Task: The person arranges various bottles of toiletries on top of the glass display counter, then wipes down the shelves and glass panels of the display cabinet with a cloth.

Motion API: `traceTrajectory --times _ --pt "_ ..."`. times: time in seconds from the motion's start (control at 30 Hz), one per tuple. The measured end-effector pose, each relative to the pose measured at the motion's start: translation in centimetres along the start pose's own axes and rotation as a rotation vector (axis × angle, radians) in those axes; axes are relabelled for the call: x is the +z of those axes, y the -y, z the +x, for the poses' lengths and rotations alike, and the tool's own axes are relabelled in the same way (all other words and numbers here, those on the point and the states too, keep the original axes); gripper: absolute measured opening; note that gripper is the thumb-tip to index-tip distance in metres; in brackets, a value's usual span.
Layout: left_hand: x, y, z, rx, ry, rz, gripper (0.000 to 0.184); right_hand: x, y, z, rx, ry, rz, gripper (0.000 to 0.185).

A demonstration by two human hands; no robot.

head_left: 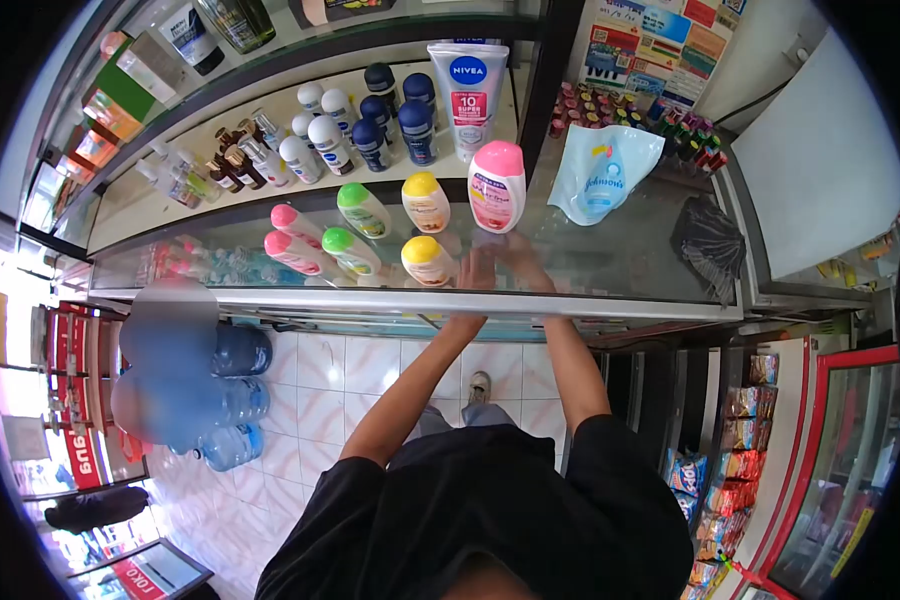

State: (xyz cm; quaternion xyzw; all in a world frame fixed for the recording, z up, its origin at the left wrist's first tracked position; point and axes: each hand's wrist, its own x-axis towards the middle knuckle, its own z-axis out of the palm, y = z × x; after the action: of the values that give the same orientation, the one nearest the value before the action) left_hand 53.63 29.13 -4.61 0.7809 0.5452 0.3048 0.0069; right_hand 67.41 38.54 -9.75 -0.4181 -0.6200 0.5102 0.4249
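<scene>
Both arms pass beneath the white front edge of the glass counter (630,306), and the hands show faintly through the glass. My left hand (476,266) is below the surface with its fingers stretched out, close to the yellow-capped bottle (428,260). My right hand (522,258) is beside it; reflections blur its fingers, so I cannot make out any hold. On top, a large pink-capped lotion bottle (496,190) stands above the hands. Another yellow-capped bottle (426,202), green-capped bottles (364,210) and pink-capped bottles (298,226) stand to the left.
A blue refill pouch (606,175) and a black folded cloth-like item (710,245) lie to the right. Roll-on deodorants (330,145) and a Nivea tube (468,100) stand on the shelf behind. Water jugs (232,445) are on the floor left; snack packs (735,465) hang right.
</scene>
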Motion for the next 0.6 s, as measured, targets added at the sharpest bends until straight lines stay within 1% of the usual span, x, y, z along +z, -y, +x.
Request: traceTrajectory --times 0.03,0.13,0.2,0.23,0.27,0.33,0.37,0.43,0.47,0.5,0.57,0.6 --pt "-0.3 0.2 0.4 0.032 -0.011 -0.004 0.048 -0.2 -0.5 -0.1 0.044 -0.007 0.046 0.046" --pt "2.1 2.0 0.0 0.092 0.06 0.143 0.044 -2.0 -3.2 -2.6 -0.183 -0.131 -0.121 0.045" --pt "3.9 2.6 -0.9 0.171 -0.053 0.197 0.042 -2.9 -3.1 -5.5 -0.316 -0.286 -0.23 0.041" --pt "4.3 2.7 -1.0 0.208 -0.109 0.227 0.041 -3.1 -1.9 -7.3 -0.234 -0.318 -0.272 0.04" --pt "4.2 2.7 -0.9 0.232 -0.121 0.191 0.039 -3.4 -0.9 -9.2 -0.151 -0.344 -0.313 0.039" --pt "3.9 2.3 -1.4 0.269 -0.134 0.118 0.037 -3.6 -1.4 -14.5 0.164 -0.361 -0.286 0.04" --pt "3.8 2.0 -1.6 0.229 -0.054 0.055 0.037 -3.4 -3.0 -16.6 0.239 -0.401 -0.231 0.041" --pt "3.2 1.5 -2.8 0.153 0.107 -0.077 0.036 -1.1 2.1 -19.4 0.039 -0.481 -0.011 0.04" --pt "-0.8 -0.3 -2.6 0.115 0.242 -0.073 0.035 -0.9 2.6 -21.4 0.153 -0.418 0.029 0.039" --pt "-1.8 -0.8 -3.9 0.136 0.284 -0.081 0.035 -0.8 3.1 -23.2 0.266 -0.354 0.065 0.037" --pt "-3.4 -1.6 -6.6 0.18 0.368 -0.097 0.034 0.1 5.5 -25.5 0.378 -0.256 -0.099 0.036" --pt "-5.2 -2.1 -7.7 0.168 0.373 -0.184 0.034 0.7 6.8 -26.0 0.436 -0.207 -0.179 0.035"
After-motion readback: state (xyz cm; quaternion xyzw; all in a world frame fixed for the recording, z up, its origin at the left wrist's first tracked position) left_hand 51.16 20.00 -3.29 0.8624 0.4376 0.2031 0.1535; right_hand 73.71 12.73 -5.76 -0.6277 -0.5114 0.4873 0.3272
